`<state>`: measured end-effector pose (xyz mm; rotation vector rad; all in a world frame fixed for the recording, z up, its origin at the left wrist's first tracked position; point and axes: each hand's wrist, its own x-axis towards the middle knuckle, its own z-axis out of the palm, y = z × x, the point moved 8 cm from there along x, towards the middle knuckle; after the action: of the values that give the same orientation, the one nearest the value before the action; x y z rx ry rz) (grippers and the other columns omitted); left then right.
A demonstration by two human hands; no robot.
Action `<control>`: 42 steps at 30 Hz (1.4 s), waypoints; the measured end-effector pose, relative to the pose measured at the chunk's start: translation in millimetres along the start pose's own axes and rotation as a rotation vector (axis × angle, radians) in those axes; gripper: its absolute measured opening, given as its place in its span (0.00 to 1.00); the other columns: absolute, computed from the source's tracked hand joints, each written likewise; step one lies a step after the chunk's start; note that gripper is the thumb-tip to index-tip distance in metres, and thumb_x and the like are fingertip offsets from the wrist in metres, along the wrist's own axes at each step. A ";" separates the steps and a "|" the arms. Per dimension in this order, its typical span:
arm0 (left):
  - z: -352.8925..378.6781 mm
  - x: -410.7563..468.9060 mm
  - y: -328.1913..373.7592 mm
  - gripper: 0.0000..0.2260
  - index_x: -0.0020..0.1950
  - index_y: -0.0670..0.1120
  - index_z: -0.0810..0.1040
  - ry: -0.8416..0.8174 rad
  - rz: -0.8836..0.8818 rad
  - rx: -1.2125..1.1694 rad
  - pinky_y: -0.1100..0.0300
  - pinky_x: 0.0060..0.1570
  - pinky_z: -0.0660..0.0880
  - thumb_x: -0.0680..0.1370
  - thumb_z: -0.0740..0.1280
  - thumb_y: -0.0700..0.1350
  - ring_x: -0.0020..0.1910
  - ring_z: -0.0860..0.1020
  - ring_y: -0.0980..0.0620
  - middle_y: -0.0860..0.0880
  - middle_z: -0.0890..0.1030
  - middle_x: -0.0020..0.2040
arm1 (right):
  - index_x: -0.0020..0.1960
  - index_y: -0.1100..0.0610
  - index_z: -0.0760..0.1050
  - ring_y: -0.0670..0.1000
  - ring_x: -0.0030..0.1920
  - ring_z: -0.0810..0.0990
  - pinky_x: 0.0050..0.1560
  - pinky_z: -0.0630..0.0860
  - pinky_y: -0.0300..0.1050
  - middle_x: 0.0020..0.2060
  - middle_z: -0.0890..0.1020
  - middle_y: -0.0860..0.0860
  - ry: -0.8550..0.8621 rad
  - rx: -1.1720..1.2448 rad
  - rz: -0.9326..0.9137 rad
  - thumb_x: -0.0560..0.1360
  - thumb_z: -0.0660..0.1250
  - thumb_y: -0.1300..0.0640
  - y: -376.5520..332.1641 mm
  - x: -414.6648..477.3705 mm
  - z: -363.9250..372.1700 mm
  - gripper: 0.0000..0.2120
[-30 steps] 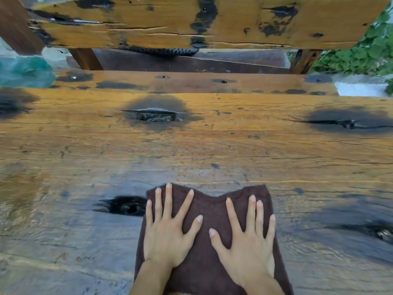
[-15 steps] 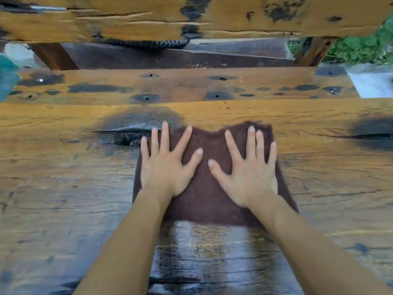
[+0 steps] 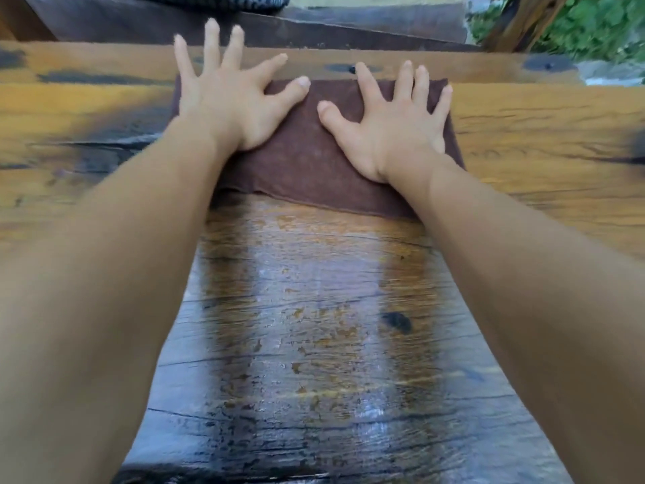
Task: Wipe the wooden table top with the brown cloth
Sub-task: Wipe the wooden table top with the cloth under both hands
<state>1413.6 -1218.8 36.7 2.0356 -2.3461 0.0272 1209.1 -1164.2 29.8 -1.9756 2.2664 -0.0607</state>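
Head view: left hand (image 3: 223, 99) and right hand (image 3: 391, 127) lie flat with fingers spread, pressing the brown cloth (image 3: 307, 158) near the desk's (image 3: 541, 134) far edge (left fingertips reach past it). The cloth's long axis runs crosswise, and dry wood lies on either side.

Outdoor place — a garden or yard.
The wooden table top (image 3: 544, 141) is rough and weathered, and green plants (image 3: 600, 26) grow behind a wooden post (image 3: 513, 26).
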 end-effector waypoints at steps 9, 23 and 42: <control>-3.7 1.2 1.2 0.37 0.81 0.67 0.54 0.048 0.015 0.041 0.27 0.73 0.34 0.74 0.37 0.78 0.83 0.39 0.40 0.42 0.50 0.85 | 0.84 0.40 0.51 0.63 0.84 0.43 0.79 0.35 0.70 0.84 0.51 0.62 0.021 -0.015 0.001 0.75 0.41 0.23 -2.5 7.2 -6.0 0.42; 3.6 -89.4 4.3 0.34 0.79 0.73 0.46 -0.091 0.034 -0.138 0.33 0.76 0.35 0.73 0.42 0.79 0.82 0.35 0.45 0.48 0.38 0.85 | 0.85 0.40 0.44 0.61 0.84 0.37 0.81 0.35 0.65 0.84 0.41 0.62 0.000 0.014 -0.056 0.77 0.42 0.23 -2.0 -75.8 1.9 0.41; -1.4 -405.2 14.5 0.33 0.76 0.77 0.38 -0.245 -0.048 -0.152 0.40 0.78 0.36 0.71 0.39 0.79 0.82 0.35 0.47 0.54 0.35 0.84 | 0.85 0.42 0.41 0.60 0.83 0.36 0.80 0.34 0.66 0.84 0.40 0.62 -0.037 0.051 -0.164 0.77 0.38 0.26 2.6 -373.8 36.3 0.40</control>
<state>1456.3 -815.8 22.7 2.1255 -2.3440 -0.4115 1260.4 -792.2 21.5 -2.1131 2.0562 -0.0967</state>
